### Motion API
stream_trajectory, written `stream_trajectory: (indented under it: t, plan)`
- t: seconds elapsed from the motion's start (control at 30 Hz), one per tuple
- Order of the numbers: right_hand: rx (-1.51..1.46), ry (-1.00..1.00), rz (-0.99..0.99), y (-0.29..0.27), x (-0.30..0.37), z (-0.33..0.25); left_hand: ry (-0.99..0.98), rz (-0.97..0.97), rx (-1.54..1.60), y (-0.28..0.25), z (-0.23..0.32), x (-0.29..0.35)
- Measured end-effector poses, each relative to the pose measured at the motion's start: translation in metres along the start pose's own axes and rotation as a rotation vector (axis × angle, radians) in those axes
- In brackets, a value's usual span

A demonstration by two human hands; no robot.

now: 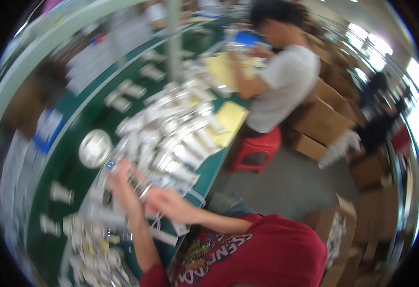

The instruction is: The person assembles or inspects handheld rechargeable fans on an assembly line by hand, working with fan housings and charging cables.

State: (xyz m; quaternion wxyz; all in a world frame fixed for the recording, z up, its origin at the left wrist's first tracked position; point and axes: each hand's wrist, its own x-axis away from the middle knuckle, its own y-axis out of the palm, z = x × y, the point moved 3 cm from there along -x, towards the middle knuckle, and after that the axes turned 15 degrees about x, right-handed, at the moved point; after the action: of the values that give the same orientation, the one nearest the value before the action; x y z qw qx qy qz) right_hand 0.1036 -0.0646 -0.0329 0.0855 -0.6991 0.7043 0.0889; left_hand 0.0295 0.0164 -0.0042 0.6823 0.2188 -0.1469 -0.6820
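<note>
My left hand (126, 187) is closed round a shiny, silvery, tube-shaped piece (137, 185) above the green workbench (214, 181). At the lower end of that piece, the fingers of my right hand (168, 204) are bent in and pressed together against it. Blur hides its finer details and the exact kind of thing it is. Just beyond my hands lies a big heap of white and silvery tubular pieces (176, 138). Nearer to me, on the left, is a second pile of similar pieces (92, 239).
A green conveyor belt (66, 167) on the left carries a round white piece (95, 148) and several spaced-out tubes. Ahead on the right, a person in a white shirt (286, 86) sits on a red stool (259, 148). Cardboard boxes (321, 119) stand along the right.
</note>
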Motion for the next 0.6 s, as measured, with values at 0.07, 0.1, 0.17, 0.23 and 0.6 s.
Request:
stream_trajectory:
  t: [0.07,0.1,0.17,0.23,0.6]
  plan:
    - [0.011,0.073,0.049,-0.003,0.004,0.020,-0.022,-0.134,0.055,0.003,-0.002,-0.005]
    - [0.055,0.060,0.076,-0.003,0.002,0.004,0.051,-0.212,0.069,-0.003,0.002,-0.009]
    - [0.063,0.045,0.081,-0.004,0.000,-0.002,-0.073,-0.311,0.245,-0.010,0.011,-0.014]
    - [0.096,0.004,0.071,-0.001,-0.002,-0.008,-0.061,-0.413,0.127,-0.018,0.018,-0.019]
    - [0.119,-0.064,0.069,0.011,0.002,-0.008,-0.137,-0.431,0.136,-0.013,0.037,-0.007]
